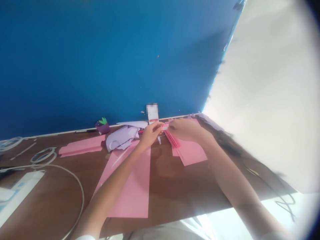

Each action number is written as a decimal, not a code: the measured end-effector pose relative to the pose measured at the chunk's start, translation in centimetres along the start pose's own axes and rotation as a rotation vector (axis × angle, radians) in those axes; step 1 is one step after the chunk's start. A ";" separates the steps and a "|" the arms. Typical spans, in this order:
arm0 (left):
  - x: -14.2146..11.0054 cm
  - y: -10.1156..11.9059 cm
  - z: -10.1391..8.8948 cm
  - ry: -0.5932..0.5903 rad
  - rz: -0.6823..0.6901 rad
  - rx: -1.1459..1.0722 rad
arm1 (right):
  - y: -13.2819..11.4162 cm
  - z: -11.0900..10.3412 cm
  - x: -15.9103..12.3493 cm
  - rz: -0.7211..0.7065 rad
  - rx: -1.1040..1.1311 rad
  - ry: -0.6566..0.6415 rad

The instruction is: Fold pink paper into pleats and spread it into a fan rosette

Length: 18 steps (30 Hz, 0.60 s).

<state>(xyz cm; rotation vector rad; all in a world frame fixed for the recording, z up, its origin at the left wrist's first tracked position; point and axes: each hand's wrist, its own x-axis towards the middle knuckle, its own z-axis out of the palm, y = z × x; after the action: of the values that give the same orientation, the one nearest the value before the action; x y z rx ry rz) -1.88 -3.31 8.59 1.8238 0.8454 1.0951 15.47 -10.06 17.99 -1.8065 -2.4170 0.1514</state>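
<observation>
Pinching the far end of the pleated pink paper (pixel 173 139), the left hand (pixel 152 130) and right hand (pixel 180 128) both clamp it, seemingly so it can't spring open.

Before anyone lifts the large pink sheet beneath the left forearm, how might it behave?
The large pink sheet looks thin, so it may flop and should feel light. Lying flat on the brown tabletop, it would probably slide rather than tip.
</observation>
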 end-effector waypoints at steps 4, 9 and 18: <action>0.0 -0.3 0.2 0.016 -0.039 -0.021 | 0.0 0.0 0.0 -0.016 -0.013 0.013; 0.0 -1.2 0.7 0.046 -0.092 0.031 | -0.1 0.2 0.0 -0.018 -0.042 0.009; -0.3 -1.7 1.4 0.080 -0.052 0.088 | 0.0 0.2 0.1 -0.019 -0.062 0.008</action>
<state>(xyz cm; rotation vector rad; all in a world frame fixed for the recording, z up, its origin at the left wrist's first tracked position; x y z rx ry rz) -0.93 -3.25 6.52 1.8299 0.9964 1.1196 15.44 -10.00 17.78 -1.8049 -2.4591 0.0688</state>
